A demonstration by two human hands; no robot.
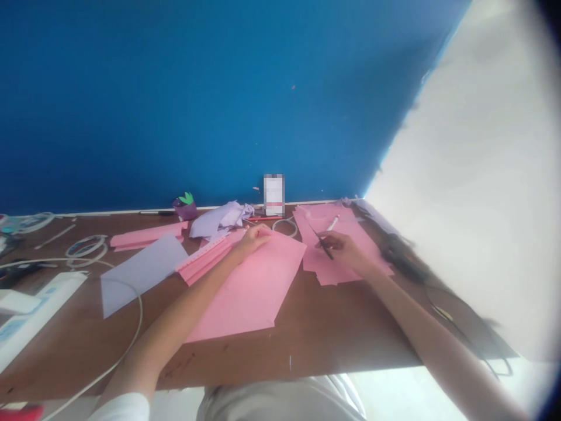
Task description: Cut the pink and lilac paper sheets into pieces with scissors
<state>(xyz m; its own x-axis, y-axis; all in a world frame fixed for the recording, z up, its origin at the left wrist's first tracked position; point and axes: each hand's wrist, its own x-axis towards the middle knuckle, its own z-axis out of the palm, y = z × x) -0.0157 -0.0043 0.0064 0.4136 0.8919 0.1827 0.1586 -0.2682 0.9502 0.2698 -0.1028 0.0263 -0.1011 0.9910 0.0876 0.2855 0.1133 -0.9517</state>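
Note:
My left hand (254, 241) is closed on the upper edge of a large pink paper sheet (258, 286), thumb and fingers pinched together. The sheet slopes down toward the table's front edge. To its right, my right hand (344, 250) grips what looks like a pair of scissors (325, 248), with thin dark blades pointing up and left; its handles are mostly hidden. Beneath that hand lie several overlapping pink paper pieces (324, 275). Beside my left forearm is a pleated pink paper (204, 260), partly covered by the arm.
Crumpled lilac paper (219, 221), a purple pot (186, 209) and a propped phone (274, 196) stand along the blue wall. A lilac sheet (144, 269), white cable (141, 316) and power strip (48, 310) lie left. A dark corded tool (404, 258) lies right.

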